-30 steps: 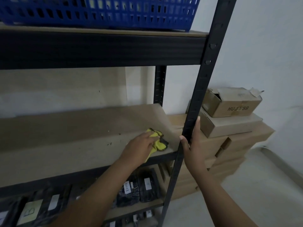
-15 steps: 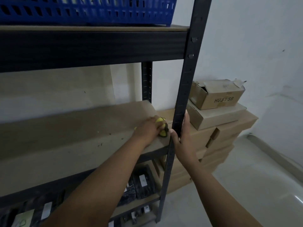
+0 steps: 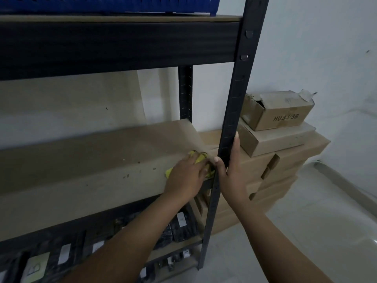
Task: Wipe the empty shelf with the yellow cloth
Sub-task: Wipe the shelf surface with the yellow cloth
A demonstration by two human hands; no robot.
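Observation:
The empty brown shelf board (image 3: 91, 166) runs across the middle of the rack, with small dark specks near its front. A bunched yellow cloth (image 3: 199, 157) lies at the board's right front corner. My left hand (image 3: 186, 176) covers most of the cloth, fingers bent over it and pressing it onto the board. Just to the right, my right hand (image 3: 232, 174) grips the black front upright post (image 3: 236, 99), with the thumb on its left side and the fingers up along its right side.
A blue basket (image 3: 122, 5) stands on the shelf above. Black labelled packets (image 3: 183, 227) fill the shelf below. To the right of the rack, stacked cardboard boxes (image 3: 285, 152) carry a small opened box (image 3: 281, 113), against a white wall. Pale floor lies at the lower right.
My left hand has slid the cloth rightward along the shelf to its right front corner, beside the post. My right hand keeps its hold on the post.

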